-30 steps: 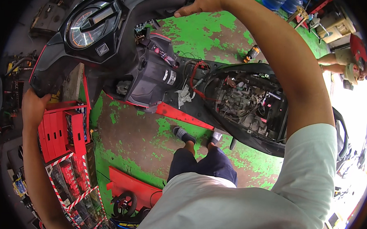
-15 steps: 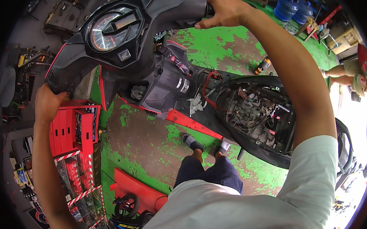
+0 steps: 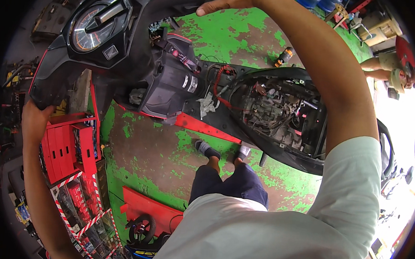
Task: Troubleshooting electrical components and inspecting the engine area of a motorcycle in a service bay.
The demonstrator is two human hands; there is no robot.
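- Head view: the scooter (image 3: 167, 90) stands in front of you on the green and brown floor (image 3: 146, 150), with its front to the left and its rear to the right.
- Your left hand (image 3: 35, 120) is gripping the left end of the black handlebar (image 3: 54, 74).
- Your right hand (image 3: 231, 0) is at the right end, with the thumb stretched out; the top edge cuts off its fingers, so I cannot tell how closed they are.
- Between your hands you have the instrument dial (image 3: 93, 29).
- Toward the rear, the engine parts (image 3: 273, 111) lie uncovered; a red coiled hose (image 3: 217, 83) and a crumpled white rag (image 3: 207, 105) are near them.
- Red tool cabinet (image 3: 58, 148) is near your left hand.
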